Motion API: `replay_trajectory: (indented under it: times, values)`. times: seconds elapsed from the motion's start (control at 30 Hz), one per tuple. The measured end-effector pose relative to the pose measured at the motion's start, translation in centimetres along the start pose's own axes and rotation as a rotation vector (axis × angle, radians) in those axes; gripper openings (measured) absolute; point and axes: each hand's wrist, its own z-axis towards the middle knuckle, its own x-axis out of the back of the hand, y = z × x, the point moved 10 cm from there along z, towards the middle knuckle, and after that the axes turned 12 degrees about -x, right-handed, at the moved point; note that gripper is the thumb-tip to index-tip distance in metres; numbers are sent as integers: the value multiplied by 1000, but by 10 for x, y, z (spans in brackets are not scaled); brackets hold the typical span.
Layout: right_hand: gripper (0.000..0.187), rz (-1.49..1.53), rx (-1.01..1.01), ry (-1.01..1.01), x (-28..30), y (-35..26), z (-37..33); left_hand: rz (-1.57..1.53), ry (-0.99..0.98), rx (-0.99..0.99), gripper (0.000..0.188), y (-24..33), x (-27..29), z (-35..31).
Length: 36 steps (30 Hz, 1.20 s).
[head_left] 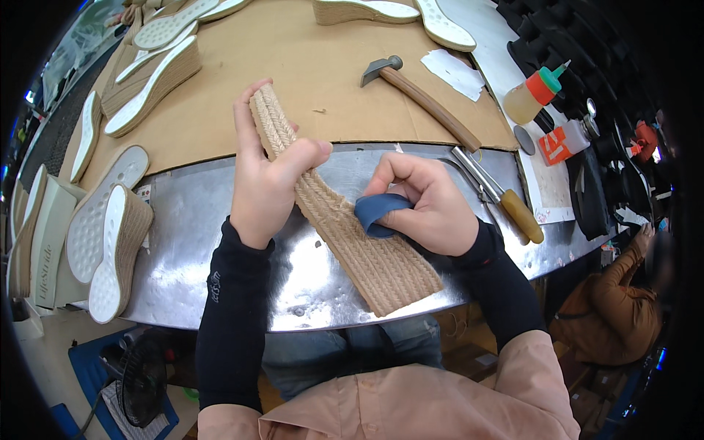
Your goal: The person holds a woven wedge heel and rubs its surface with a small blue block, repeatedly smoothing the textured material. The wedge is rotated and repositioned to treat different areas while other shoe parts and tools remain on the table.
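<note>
My left hand (pixel 268 172) is closed around the narrow upper part of a braided, straw-coloured wedge sole (pixel 352 249), its thumb lying across the near side. The sole slants down to the right over the metal table, its wide heel end lowest. My right hand (pixel 425 198) pinches a folded piece of blue cloth (pixel 381 213) against the sole's curved upper edge. A few frayed fibres show on the braid beside the cloth. The underside of the sole is hidden.
A hammer (pixel 418 95) lies on the cardboard (pixel 308 66). To the right are a wooden-handled tool (pixel 517 213), a bottle with a red and green cap (pixel 532 95) and another bottle (pixel 563 143). Several white-topped wedge soles (pixel 117 249) stand at left. A person (pixel 612 308) sits far right.
</note>
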Motion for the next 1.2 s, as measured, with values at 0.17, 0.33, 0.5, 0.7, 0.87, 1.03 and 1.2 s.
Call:
replay_trajectory:
  times: [0.17,0.33,0.5,0.7,0.87,1.03,1.2]
  values:
    - [8,-167,-163,-65,0,18,1,-13,-12,34,75,-4,0,-1]
    - [14,-310,32,291,31,5,3,-8,20,7,75,-2,2,1]
    - [10,-167,58,322,42,9,1,-12,1,17,74,0,2,1]
    - [8,132,114,384,51,-7,-10,-30,2,17,75,3,1,1]
    - [11,116,48,279,56,-11,-37,4,8,10,76,3,2,2]
    - [21,98,129,494,120,-27,-112,27,16,-5,77,1,4,1]
    - [15,-101,183,1061,245,-62,-216,46,20,4,78,-3,4,0]
